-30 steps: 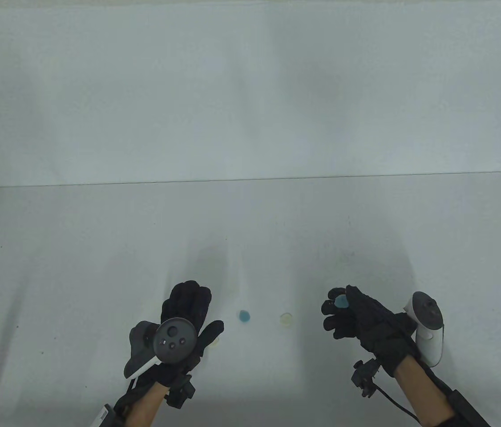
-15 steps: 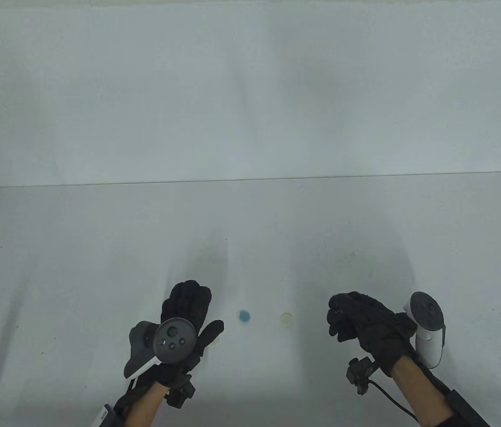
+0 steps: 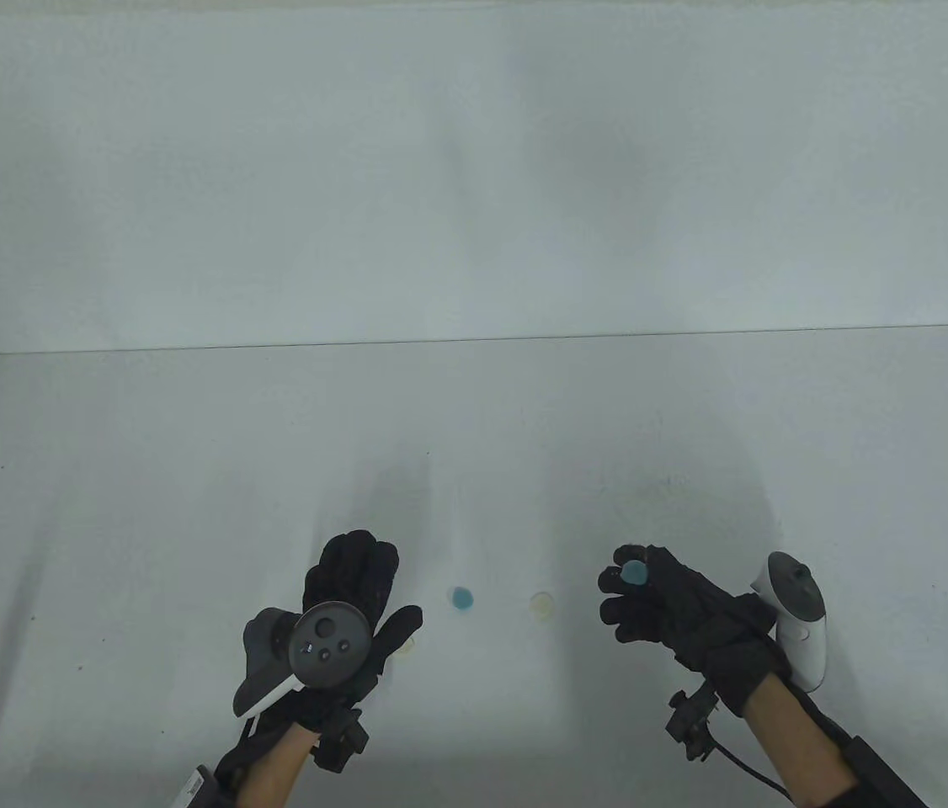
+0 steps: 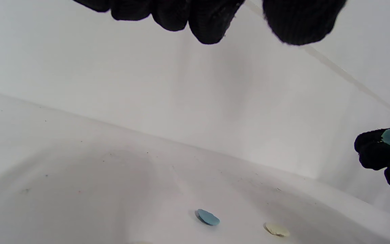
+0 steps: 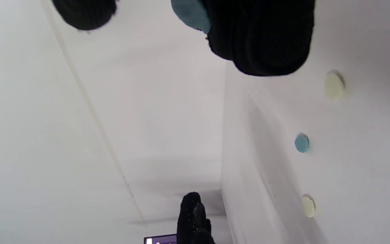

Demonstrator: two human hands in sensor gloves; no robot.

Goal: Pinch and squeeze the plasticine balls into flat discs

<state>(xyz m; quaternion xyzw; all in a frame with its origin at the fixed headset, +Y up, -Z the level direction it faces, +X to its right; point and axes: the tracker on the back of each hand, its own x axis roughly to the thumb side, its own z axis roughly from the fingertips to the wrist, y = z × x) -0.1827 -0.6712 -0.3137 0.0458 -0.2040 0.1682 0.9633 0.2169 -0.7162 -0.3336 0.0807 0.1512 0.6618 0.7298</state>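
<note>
- White surface with a plain white wall behind it on my feed, nothing fancy.
- My right hand is lifted off the surface, grip clamped on a teal plasticine piece, pinched at the fingertips; it already looks squashed flat.
- My left hand hangs low over the surface, palm down, fingers straight and apart, holding nothing.
- Between the two hands a blue disc and a cream disc lie flat, near each other but apart.
- Another pale disc pokes out just beside the left thumb.
</note>
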